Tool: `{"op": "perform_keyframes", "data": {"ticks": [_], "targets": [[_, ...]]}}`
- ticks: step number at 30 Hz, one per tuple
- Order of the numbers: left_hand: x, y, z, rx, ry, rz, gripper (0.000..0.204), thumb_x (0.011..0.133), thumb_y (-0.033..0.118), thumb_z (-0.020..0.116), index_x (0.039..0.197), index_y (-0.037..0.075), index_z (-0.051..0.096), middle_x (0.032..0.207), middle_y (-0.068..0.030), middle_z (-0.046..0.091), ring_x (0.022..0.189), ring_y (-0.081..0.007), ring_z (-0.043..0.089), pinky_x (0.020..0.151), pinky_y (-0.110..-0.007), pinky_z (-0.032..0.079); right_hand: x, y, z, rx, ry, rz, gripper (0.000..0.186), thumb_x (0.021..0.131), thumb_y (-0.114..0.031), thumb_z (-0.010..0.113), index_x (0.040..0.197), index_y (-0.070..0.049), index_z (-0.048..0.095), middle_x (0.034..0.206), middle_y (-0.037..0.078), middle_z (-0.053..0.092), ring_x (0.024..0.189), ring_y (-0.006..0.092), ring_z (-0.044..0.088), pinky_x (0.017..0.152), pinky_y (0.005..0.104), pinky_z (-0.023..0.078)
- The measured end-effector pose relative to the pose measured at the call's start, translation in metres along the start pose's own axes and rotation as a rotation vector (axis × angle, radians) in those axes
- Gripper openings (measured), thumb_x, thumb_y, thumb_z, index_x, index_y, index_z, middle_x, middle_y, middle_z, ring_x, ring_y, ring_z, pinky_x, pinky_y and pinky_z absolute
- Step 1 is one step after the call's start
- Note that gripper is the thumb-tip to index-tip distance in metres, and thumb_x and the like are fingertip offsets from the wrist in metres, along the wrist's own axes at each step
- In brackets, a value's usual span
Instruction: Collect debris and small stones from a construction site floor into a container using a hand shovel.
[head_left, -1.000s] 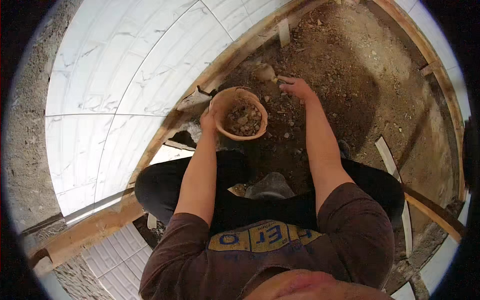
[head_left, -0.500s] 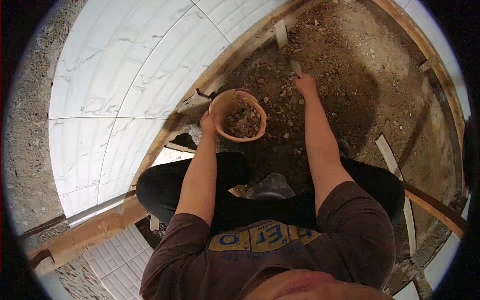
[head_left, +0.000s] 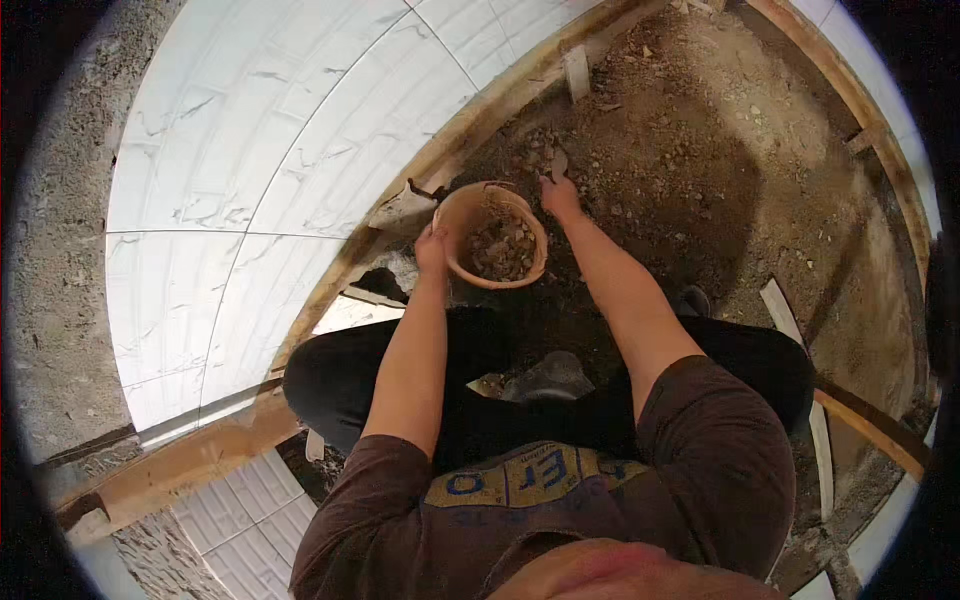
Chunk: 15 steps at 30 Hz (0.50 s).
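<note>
My left hand (head_left: 432, 245) grips the left side of a tan round bucket (head_left: 488, 195), which holds broken stone and rubble (head_left: 500, 250). Above and right of the bucket, my right hand (head_left: 558, 198) is closed on a small trowel (head_left: 560, 160), its blade down among loose stones on the brown dirt floor (head_left: 700, 130). The trowel's handle is mostly hidden by my fingers. A broken pale tile piece (head_left: 400, 210) lies just left of the bucket.
A white marbled tile wall (head_left: 230, 160) curves along the left, edged by a wooden board (head_left: 460, 120). Pale strips (head_left: 775, 300) and a wooden plank (head_left: 870, 430) lie at the right. My bent legs (head_left: 750, 360) frame the dirt in front of me.
My right hand with the trowel first moved up and right, then came down and left, closer to the bucket. The bucket and my left hand shifted slightly rightward in the picture.
</note>
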<state>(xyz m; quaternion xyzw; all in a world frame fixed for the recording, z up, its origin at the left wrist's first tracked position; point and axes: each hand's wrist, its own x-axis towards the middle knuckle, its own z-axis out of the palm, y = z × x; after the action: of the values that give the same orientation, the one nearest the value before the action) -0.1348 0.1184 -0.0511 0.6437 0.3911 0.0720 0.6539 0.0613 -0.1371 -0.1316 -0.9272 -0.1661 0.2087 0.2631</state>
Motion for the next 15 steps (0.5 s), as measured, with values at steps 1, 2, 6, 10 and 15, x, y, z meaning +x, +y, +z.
{"op": "perform_keyframes", "data": {"ticks": [1, 2, 6, 10, 15], "targets": [[-0.004, 0.003, 0.002, -0.011, -0.013, 0.038, 0.040, 0.094, 0.019, 0.055, 0.128, -0.001, 0.053, 0.116, -0.0141, 0.061, 0.097, -0.0289, 0.061, 0.083, -0.042, 0.049, -0.001, 0.001, 0.000, -0.028, 0.049, -0.083, 0.053, 0.097, -0.029, 0.053, 0.143, -0.005, 0.041, 0.087, 0.017, 0.065, 0.066, 0.0289, 0.056, 0.062, 0.0463, 0.046], [-0.011, 0.008, 0.006, -0.080, 0.007, 0.023, 0.040, 0.094, 0.018, 0.056, 0.129, -0.001, 0.053, 0.116, -0.0140, 0.061, 0.096, -0.0292, 0.062, 0.082, -0.042, 0.049, -0.005, 0.002, -0.003, 0.621, -0.001, 0.140, 0.052, 0.097, -0.028, 0.053, 0.144, -0.009, 0.040, 0.097, 0.016, 0.065, 0.062, 0.0279, 0.054, 0.059, 0.0454, 0.045], [-0.036, 0.038, 0.021, -0.172, 0.067, -0.025, 0.038, 0.093, 0.015, 0.056, 0.128, -0.002, 0.054, 0.114, -0.0136, 0.062, 0.094, -0.0276, 0.062, 0.081, -0.039, 0.048, -0.040, 0.003, -0.041, 1.155, 0.023, 0.452, 0.053, 0.097, -0.027, 0.056, 0.146, -0.018, 0.039, 0.124, 0.013, 0.060, 0.054, 0.0213, 0.046, 0.054, 0.0382, 0.043], [-0.043, 0.050, 0.029, -0.215, 0.117, -0.071, 0.036, 0.093, 0.011, 0.053, 0.126, -0.002, 0.055, 0.111, -0.0132, 0.064, 0.094, -0.0248, 0.061, 0.082, -0.035, 0.048, -0.077, 0.007, -0.094, 1.155, -0.037, 0.398, 0.054, 0.094, -0.027, 0.062, 0.144, -0.023, 0.043, 0.129, 0.014, 0.058, 0.057, 0.0160, 0.045, 0.057, 0.0320, 0.044], [-0.019, 0.037, 0.028, 0.088, 0.157, -0.067, 0.041, 0.093, 0.018, 0.056, 0.131, 0.002, 0.054, 0.118, -0.0146, 0.062, 0.102, -0.0257, 0.061, 0.086, -0.039, 0.048, -0.099, 0.020, -0.150, 0.868, -0.321, 0.160, 0.052, 0.088, -0.037, 0.068, 0.136, -0.025, 0.053, 0.128, 0.010, 0.058, 0.071, 0.0147, 0.055, 0.078, 0.0387, 0.052]]}}
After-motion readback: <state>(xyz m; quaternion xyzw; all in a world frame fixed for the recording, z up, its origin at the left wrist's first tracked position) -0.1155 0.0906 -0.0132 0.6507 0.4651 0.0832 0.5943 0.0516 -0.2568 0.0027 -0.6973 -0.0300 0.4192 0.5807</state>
